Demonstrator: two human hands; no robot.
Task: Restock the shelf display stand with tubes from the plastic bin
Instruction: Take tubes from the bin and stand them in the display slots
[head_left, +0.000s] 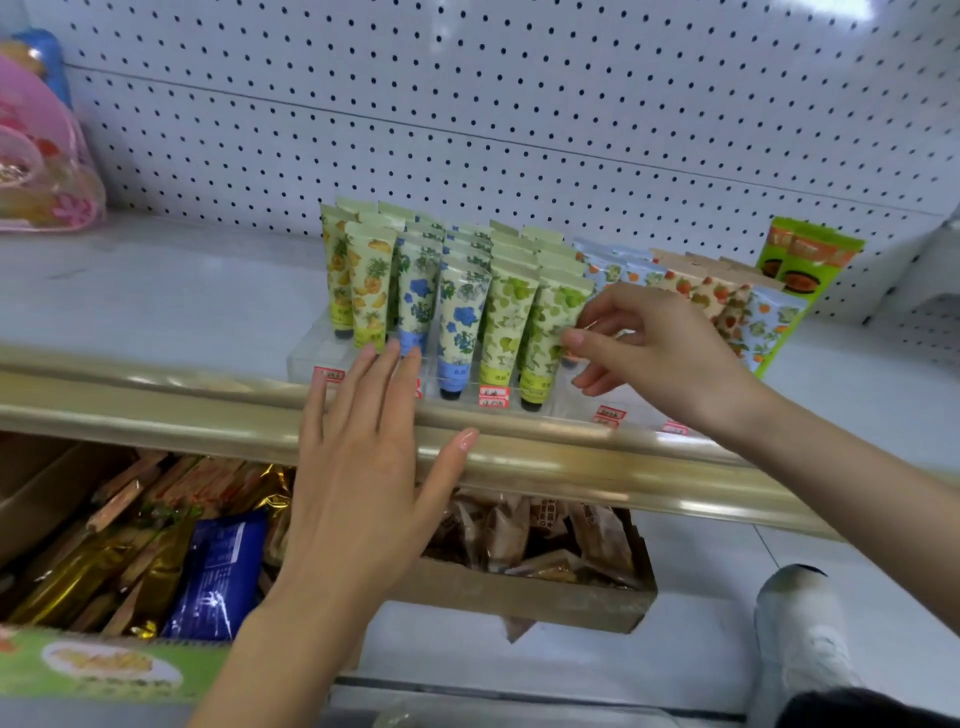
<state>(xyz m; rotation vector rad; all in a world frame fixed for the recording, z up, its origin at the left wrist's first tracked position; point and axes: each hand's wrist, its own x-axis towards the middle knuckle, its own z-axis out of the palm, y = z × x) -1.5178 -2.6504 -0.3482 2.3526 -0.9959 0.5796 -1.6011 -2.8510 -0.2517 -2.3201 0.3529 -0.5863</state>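
My right grip, centre right of the frame, pinches a tube, mostly hidden, beside the front green tube in the display stand. My left grip is spread flat at the stand's front. The tubes look light, soft and slick, so I'd pinch the stiff crimped end.

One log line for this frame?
stage: restocking stand | left grip: open, fingertips at stand front | right grip: pinching partly hidden item beside green tube
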